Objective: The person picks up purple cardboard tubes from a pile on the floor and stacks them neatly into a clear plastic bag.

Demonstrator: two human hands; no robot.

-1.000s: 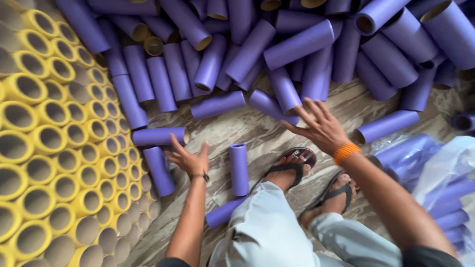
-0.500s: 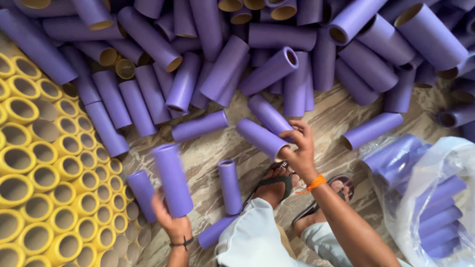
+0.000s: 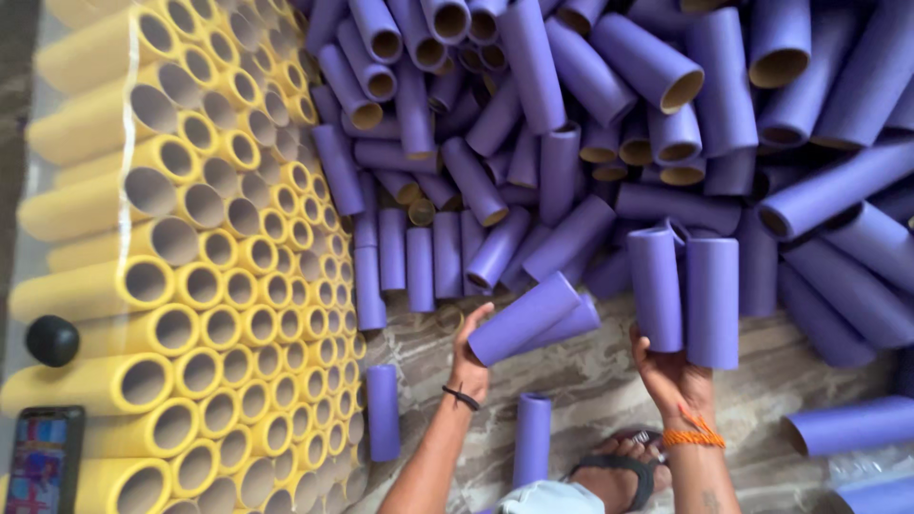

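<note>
Fingers of our left hand [image 3: 468, 354] are clamped around the lower end of two purple cardboard tubes [image 3: 529, 320] that slant up to the right, one lying on the other. Our right hand [image 3: 672, 373] has its fingers closed under the bottoms of two more purple cardboard tubes [image 3: 685, 297], which stand nearly upright side by side and touch each other. A thin dark band [image 3: 461, 397] circles the left wrist, and an orange thread band [image 3: 692, 438] the right one. Below the hands we see a sandalled foot [image 3: 615, 474] on the pale stone floor [image 3: 600, 376], with one loose purple tube [image 3: 383, 411] lying just left of the left forearm and another [image 3: 531, 440] between the arms. Beyond the hands a large jumbled heap of purple tubes [image 3: 609, 124] fills the top and right of the view, their open brown ends pointing every way. At the left stands a neat stack of yellow cardboard tubes [image 3: 205, 286], open ends toward us, in close rows. On that stack near the left edge rest a small round black object [image 3: 51, 340] and, below it, a phone with a bright screen [image 3: 41, 471].
</note>
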